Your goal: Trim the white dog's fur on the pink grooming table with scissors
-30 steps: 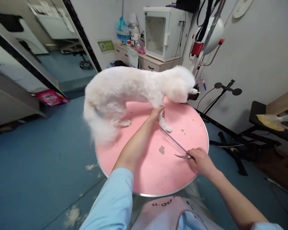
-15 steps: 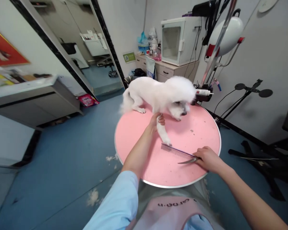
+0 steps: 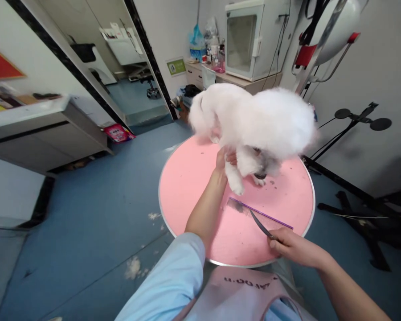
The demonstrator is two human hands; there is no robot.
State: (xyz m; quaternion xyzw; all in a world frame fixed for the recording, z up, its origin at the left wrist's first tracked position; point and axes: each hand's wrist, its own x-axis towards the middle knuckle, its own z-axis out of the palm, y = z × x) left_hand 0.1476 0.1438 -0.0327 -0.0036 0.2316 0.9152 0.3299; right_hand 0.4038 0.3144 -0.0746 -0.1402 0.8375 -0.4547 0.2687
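A fluffy white dog stands on a round pink grooming table, its head lowered to the right. My left hand is closed around the upper part of its front leg, with the paw below it. My right hand, near the table's front right edge, grips curved scissors with the blades pointing up and left. Just beyond the scissors a purple-backed metal comb lies on the tabletop, a grey tuft of hair at its left end. The fingers inside the scissor handles are partly hidden.
A white glass-fronted cabinet stands on a drawer unit behind the dog. To the right are a dryer on a stand and a black metal stand. Hair clumps lie on the blue floor.
The dog has risen and shifted right and nearer, its tail end swinging round. My right hand has let go of the comb, which now lies on the table, and keeps the scissors.
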